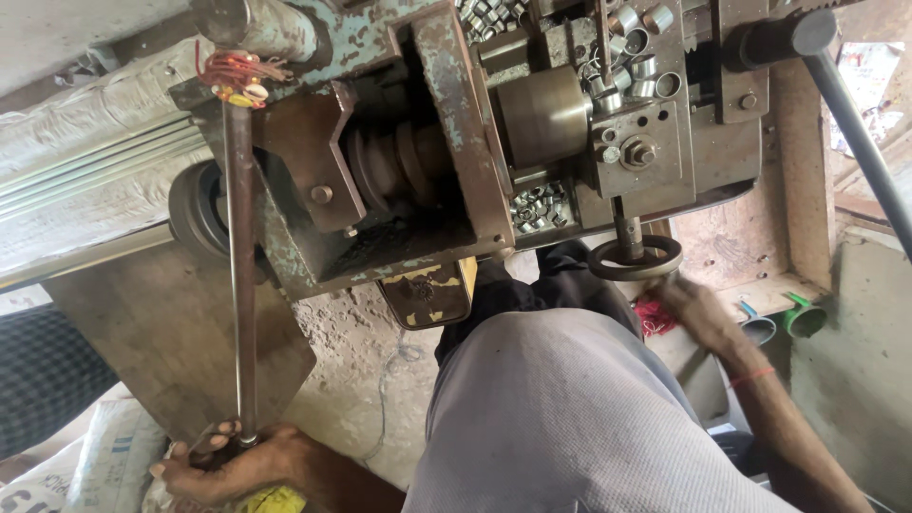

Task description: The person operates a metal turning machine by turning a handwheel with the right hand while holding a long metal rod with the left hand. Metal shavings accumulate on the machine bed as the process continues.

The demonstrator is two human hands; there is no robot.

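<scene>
L hand (233,465) on steel rod (241,285)

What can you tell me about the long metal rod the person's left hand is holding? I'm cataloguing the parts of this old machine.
The long rod is thin, straight, dark bare metal, dull with patches of shine. It runs nearly vertically in the view. Its upper end meets the worn, blue-painted machine frame, where red thread is wound about it. Its lower end sits in the grip of the left hand, fingers curled around it. It crosses in front of a flat brown plate.

Long dull steel rod (241,275), near upright beside the lathe, lower end seemingly hand-gripped.
</scene>
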